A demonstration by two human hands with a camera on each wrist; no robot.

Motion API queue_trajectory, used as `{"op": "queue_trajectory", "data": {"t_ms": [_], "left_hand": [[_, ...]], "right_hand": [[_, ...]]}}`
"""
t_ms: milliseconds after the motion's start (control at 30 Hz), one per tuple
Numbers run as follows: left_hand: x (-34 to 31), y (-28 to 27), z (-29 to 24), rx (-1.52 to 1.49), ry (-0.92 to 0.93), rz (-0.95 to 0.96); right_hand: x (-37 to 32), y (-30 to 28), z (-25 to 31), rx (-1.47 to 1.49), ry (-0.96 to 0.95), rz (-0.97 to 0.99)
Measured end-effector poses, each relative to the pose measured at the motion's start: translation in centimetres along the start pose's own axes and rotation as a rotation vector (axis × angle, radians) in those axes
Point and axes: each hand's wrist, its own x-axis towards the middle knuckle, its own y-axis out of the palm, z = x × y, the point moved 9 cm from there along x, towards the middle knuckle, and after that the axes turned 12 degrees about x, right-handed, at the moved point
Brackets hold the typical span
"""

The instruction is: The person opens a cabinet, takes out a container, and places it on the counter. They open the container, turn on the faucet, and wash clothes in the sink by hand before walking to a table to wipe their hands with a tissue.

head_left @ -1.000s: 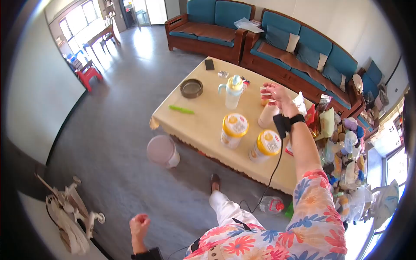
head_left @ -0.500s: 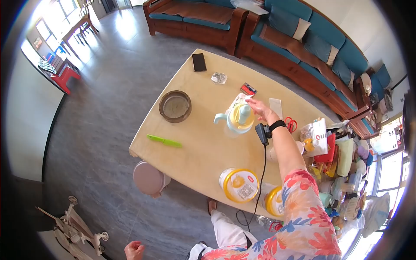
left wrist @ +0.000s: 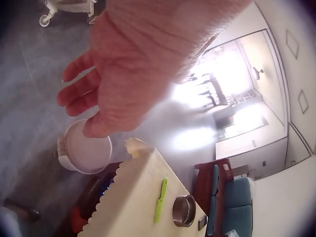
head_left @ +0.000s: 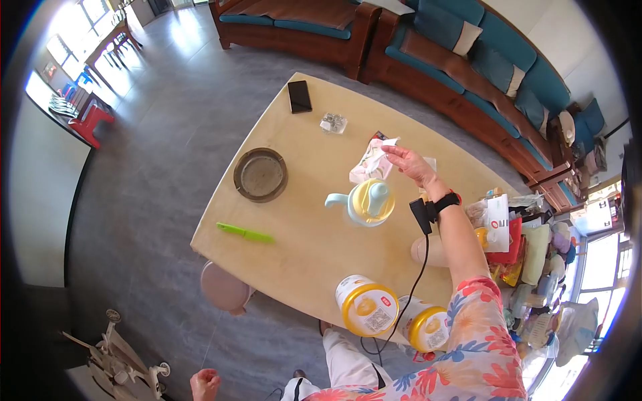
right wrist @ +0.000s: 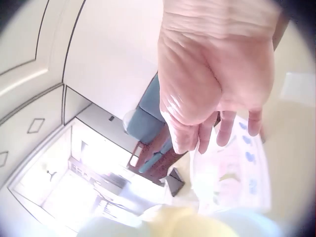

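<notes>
My right hand (head_left: 411, 166) reaches over the table (head_left: 307, 257) and pinches a white tissue (head_left: 390, 142) at the top of a pink-and-white tissue pack (head_left: 366, 168). In the right wrist view the fingertips overlap the upper edge of the pack (right wrist: 232, 173), which has blue marks. Just in front of the pack stands a pale blue jug (head_left: 373, 202) with a yellow lid. My left hand (head_left: 204, 385) hangs low beyond the table's near side, fingers loosely curled around nothing; the left wrist view shows this hand (left wrist: 128, 74) above the floor.
A green knife (head_left: 245, 232), a round ashtray (head_left: 261, 175), a phone (head_left: 299, 97) and a small clear packet (head_left: 333, 123) lie on the left half. Two yellow-lidded tins (head_left: 367, 306) stand at the near edge. Bags and packages (head_left: 528, 247) crowd the right. A lidded bucket (head_left: 224, 287) stands below.
My right hand has moved from above the table's right part to the tissue pack behind the jug, and its fingers have closed on the tissue. The head view has tilted down; the left hand hangs low throughout.
</notes>
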Motion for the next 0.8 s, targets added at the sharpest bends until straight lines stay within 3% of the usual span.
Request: {"op": "queue_trajectory", "data": {"t_ms": [67,233,333,500,633,733,800], "left_hand": [[0.6,-0.2,-1.0,0.056,0.014,-0.026],[2.7,0.7,-0.1,0.035,0.083,0.021],[3.8,0.9,0.0,-0.003,0.06,0.014],[6.7,1.0,-0.5,0.105,0.15,0.032],[7.9,-2.7,-11.9,0.007,0.595,-0.086],[7.3,-5.8,-21.6,-0.119,0.783,-0.075],[7.0,-5.3,-26.5,-0.199,0.867,0.084]], "right_hand": [[-0.2,0.5,0.7,-0.022,-0.067,0.131],[-3.7,1.5,5.5,0.076,-0.025,0.079],[-3.9,1.1,6.6,0.023,-0.123,0.089],[-8.7,0.8,9.9,0.046,-0.166,-0.101],[-15.3,5.3,13.0,0.274,-0.226,-0.011],[-20.9,9.8,14.0,0.401,-0.26,0.099],[-24.7,13.1,14.6,0.639,-0.287,0.264]]}}
